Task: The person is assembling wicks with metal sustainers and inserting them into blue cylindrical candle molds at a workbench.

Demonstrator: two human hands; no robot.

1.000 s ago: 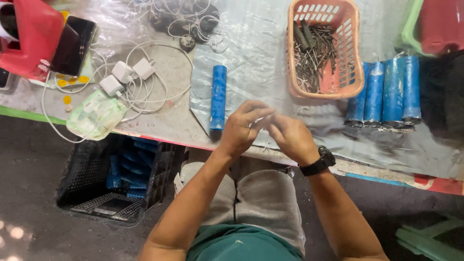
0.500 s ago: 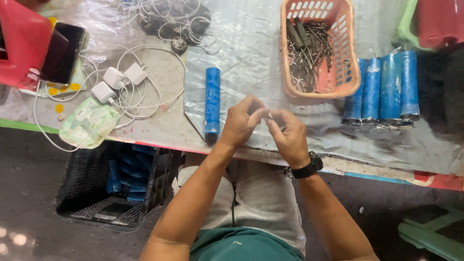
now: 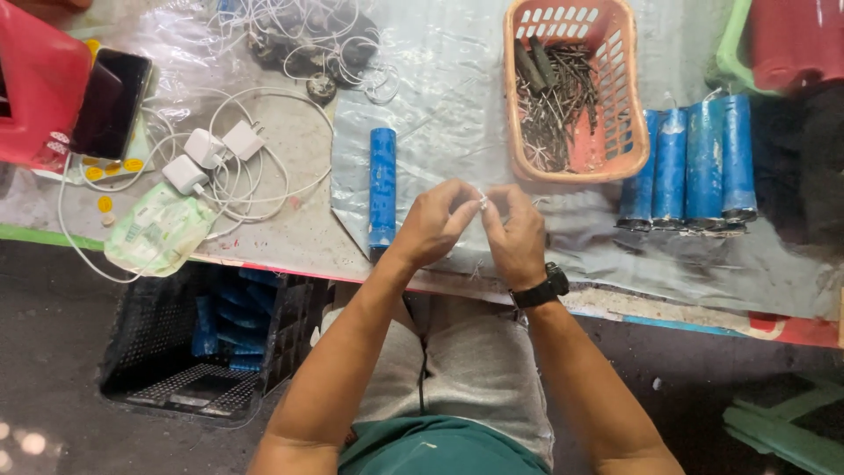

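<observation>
Wide view first: the plastic-covered table [image 3: 440, 97] fills the top of the frame, and everything hangs off one landmark, the single blue cylinder [image 3: 382, 186] lying lengthwise near the table's front edge. Far right of it stands the orange basket [image 3: 626, 105], loaded with dark thin metal pieces [image 3: 554, 110]. Beyond the basket, farther right again, a row of four blue cylinders [image 3: 690, 163] lies side by side. Left of the lone cylinder sits a tangle of white chargers and cables [image 3: 220, 163], with a dark phone [image 3: 110, 104] farther left, and a black crate [image 3: 198, 339] down on the floor below and to the left.

Now the action, just right of that cylinder: the left hand [image 3: 432, 224] and right hand [image 3: 519, 236] meet above the table edge, fingertips together, pinching a small pale piece [image 3: 483, 203] between them. Both are closed on it; what exactly it is, too small to tell. A black watch [image 3: 542, 288] rides the right wrist.

To do this well, my read: keep the wrists low and close to the table so the hands stay steady, hold the piece at the very fingertips, and work over the plastic sheet so anything dropped lands in sight, not in the lap.
</observation>
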